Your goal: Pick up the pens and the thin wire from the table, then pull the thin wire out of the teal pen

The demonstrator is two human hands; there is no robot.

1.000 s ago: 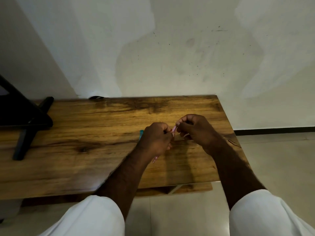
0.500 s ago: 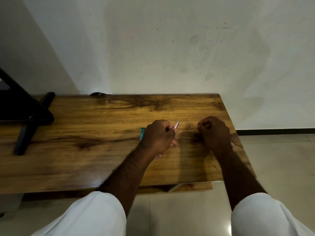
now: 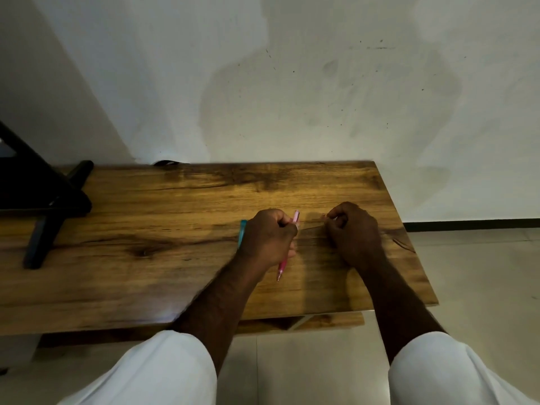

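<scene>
My left hand [image 3: 268, 238] grips a pink pen [image 3: 283, 264] in a fist over the wooden table [image 3: 146, 273]. The pen's tip points toward me and its top end sticks out past my knuckles. My right hand [image 3: 353, 232] rests on the table a short way to the right, fingers curled, pinching a small pale pink cap [image 3: 324, 218] at its fingertips. A teal pen [image 3: 242, 232] lies on the table just left of my left hand, partly hidden by it.
A black stand [image 3: 43, 206] with angled legs occupies the table's left end. The table's back edge meets a white wall [image 3: 292, 97]. Its right edge drops to a tiled floor [image 3: 482, 273]. A lower wooden shelf [image 3: 321, 321] shows under the front edge.
My hands were joined at the pen's top end. My right hand has pulled away to the right with the small cap, while my left hand keeps hold of the pink pen.
</scene>
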